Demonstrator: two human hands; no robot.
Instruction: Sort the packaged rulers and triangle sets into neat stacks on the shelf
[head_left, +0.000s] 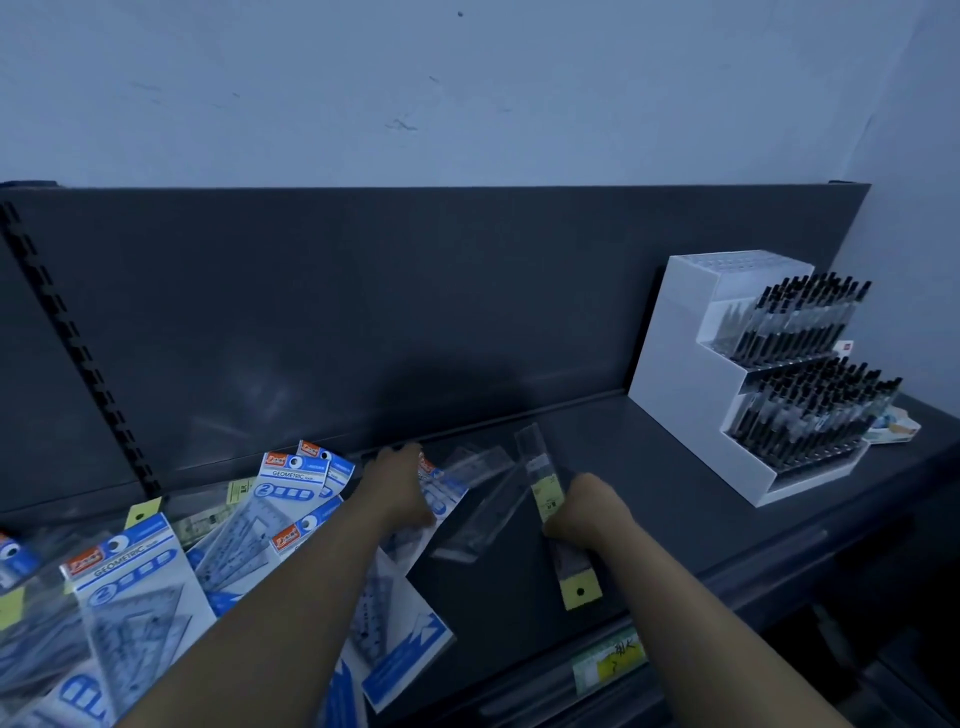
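The right hand (582, 506) is curled round a ruler (571, 579) over the shelf (675, 493). The left hand (400, 483) lies on a triangle set (447, 491) mid-shelf, its grip too blurred to tell. More sets (135, 587) lie heaped at left.

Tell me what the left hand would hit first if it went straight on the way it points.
Probably the shelf's dark back panel, just beyond the left hand and its fingertips; depth is unclear.

Two forearms show, bare from the lower edge to the wrists — left hand (397, 486) and right hand (584, 506) bare too.
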